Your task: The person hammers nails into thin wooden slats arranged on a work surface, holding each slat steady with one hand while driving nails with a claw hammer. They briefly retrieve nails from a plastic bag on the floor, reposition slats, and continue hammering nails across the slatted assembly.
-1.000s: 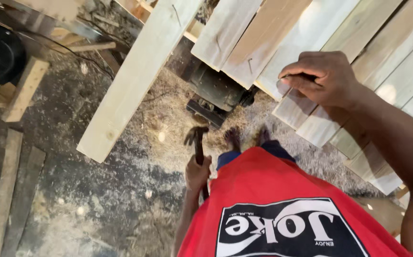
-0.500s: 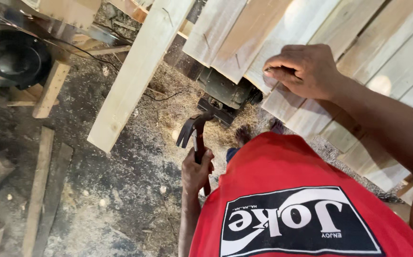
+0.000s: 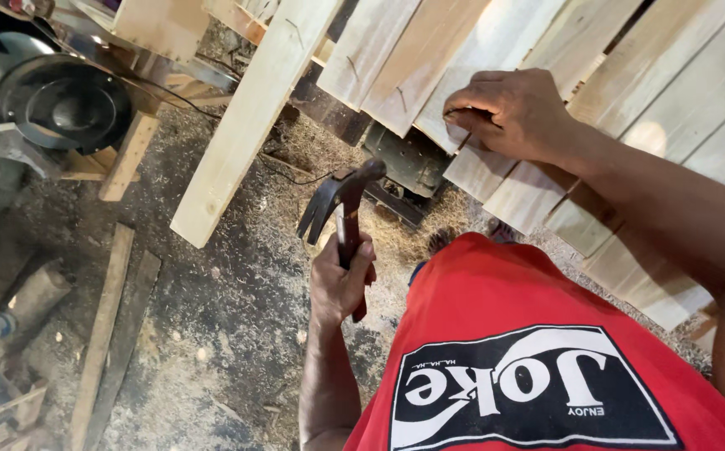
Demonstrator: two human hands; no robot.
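Left hand [image 3: 341,280] is gripping a claw hammer [image 3: 341,205], raised at 9 o'clock of the right hand [image 3: 508,113], which is pinching a nail [image 3: 461,144] onto the slats [image 3: 546,179]; nail not yet driven.

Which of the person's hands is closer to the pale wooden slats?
The right. The right hand rests on the slats, fingers pinched at a slat's lower edge. The left hand is below them, apart, holding a claw hammer raised.
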